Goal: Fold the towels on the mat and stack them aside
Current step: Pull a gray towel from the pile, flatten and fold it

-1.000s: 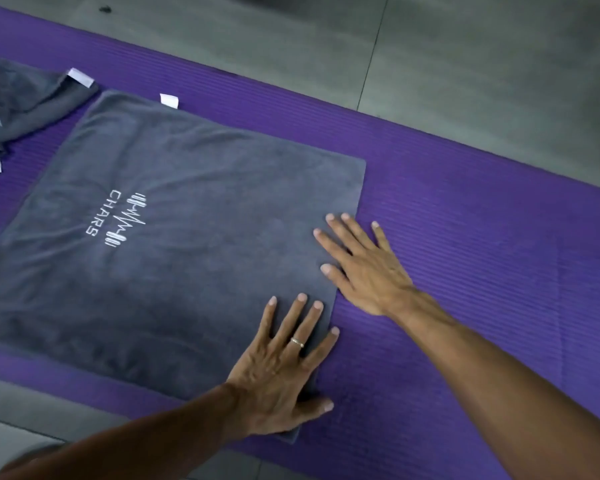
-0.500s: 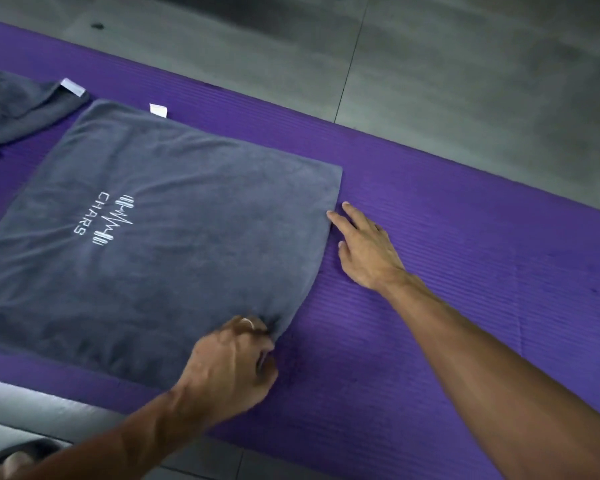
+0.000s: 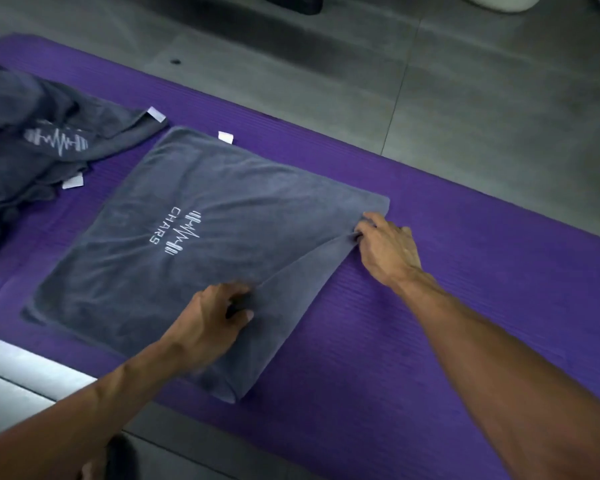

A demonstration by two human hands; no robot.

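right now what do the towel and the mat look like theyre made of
Towel: soft matte grey cloth, probably microfibre or terry; it creases where the left hand and right hand pinch it.
Mat: purple, finely ribbed with a dull sheen; looks like foam or rubber, can't tell which.

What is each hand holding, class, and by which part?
Both grip the grey towel along its right edge: left hand pinches the nearer part, right hand the far corner.

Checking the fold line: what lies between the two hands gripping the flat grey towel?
Head view: only a taut ridge of the flat grey towel runs between left hand and right hand.
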